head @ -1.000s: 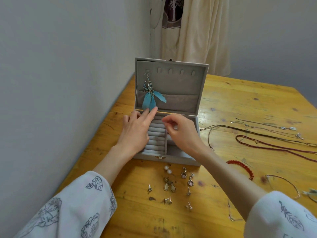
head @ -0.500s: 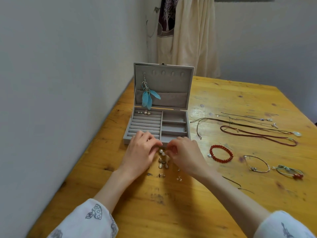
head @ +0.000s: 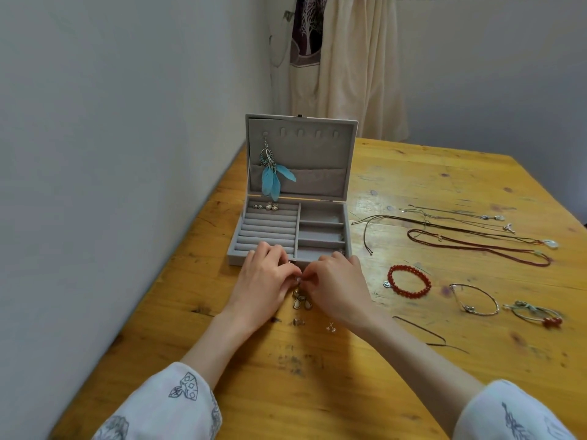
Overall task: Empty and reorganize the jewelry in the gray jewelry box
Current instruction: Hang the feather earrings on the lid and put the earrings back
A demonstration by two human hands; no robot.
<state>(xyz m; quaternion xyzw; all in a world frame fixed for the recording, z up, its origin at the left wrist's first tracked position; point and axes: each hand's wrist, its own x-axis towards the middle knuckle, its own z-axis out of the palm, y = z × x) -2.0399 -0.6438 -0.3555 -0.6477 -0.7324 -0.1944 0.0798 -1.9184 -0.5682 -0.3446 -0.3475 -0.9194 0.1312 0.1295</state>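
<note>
At six o'clock of the open gray velvet jewelry box (head: 290, 230), left hand (head: 265, 282) and right hand (head: 338, 285) together pinch a small pearl earring (head: 298, 280) above the yellow wooden bench (head: 317, 376).

Home rm: clothes (head: 336, 58) hung by wood table (head: 444, 173).

Wooden table (head: 413, 173) under jewelry box (head: 320, 246), bracelets, necklaces.

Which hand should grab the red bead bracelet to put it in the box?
Probably the right hand. The red bead bracelet lies on the table just to its right, nothing between. The left hand would have to cross over the right hand and the small earrings.
</note>
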